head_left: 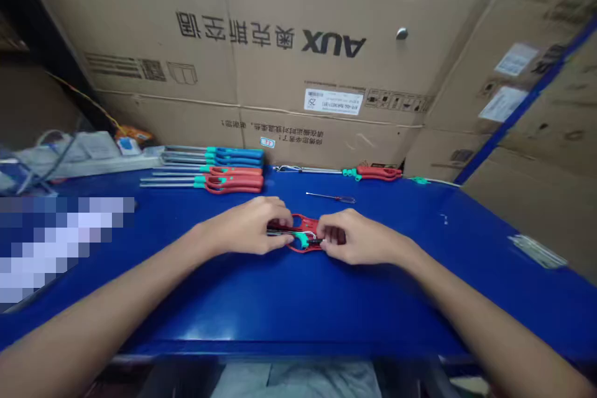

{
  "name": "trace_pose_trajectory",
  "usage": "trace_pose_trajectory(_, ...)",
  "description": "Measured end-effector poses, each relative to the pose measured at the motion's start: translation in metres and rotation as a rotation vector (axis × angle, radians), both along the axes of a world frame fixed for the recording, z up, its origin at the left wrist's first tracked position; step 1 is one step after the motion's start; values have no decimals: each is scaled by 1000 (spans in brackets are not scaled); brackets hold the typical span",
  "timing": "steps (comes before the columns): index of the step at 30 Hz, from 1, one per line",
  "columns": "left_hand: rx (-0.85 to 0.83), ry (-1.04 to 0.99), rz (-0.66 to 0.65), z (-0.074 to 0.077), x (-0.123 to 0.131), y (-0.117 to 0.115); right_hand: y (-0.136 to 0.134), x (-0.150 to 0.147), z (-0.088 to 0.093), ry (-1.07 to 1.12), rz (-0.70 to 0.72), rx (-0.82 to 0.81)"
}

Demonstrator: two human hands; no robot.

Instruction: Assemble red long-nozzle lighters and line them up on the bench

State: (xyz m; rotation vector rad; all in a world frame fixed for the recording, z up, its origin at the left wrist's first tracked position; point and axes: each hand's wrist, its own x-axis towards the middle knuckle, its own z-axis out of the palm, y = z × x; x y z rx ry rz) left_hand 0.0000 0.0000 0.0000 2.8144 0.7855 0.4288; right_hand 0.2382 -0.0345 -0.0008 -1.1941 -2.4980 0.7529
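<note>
An opened red lighter (306,222) lies at the middle of the blue table, with a green trigger (302,240), a thin white wire and dark inner parts showing. My left hand (254,225) is closed around its left end, fingers and thumb pinching near the thin metal rods. On the other end, my right hand (357,237) is closed with bent fingertips on the red shell and a small black part. The fingers hide much of both ends. Just behind the hands lies a small screwdriver (331,197) with a reddish handle.
Several blue and red long-nosed lighters (236,180) lie stacked at the back left. Another red lighter (379,173) and a green piece (420,180) lie along the cardboard wall (261,87). A power strip (97,161) is far left; thin pale strips (538,251) lie right.
</note>
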Motion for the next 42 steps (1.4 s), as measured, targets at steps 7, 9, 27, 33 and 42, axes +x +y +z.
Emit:
trace_pose_trajectory(7, 10, -81, -1, -16, 18, -10, -2, 2, 1, 18, -2, -19)
trace_pose_trajectory(9, -1, -77, 18, -20, 20, -10, -2, 1, 2, 14, -12, -29)
trace_pose_trajectory(27, 22, -85, 14, -23, 19, -8, -2, 0, 1, -31, -24, 32)
trace_pose_trajectory(33, 25, -90, 11, -22, 19, -8, -1, 2, -1, -15, 3, 45)
trace_pose_trajectory(42, 13, -70, 28, -21, 18, -8, -2, 1, -1, 3, -22, 0)
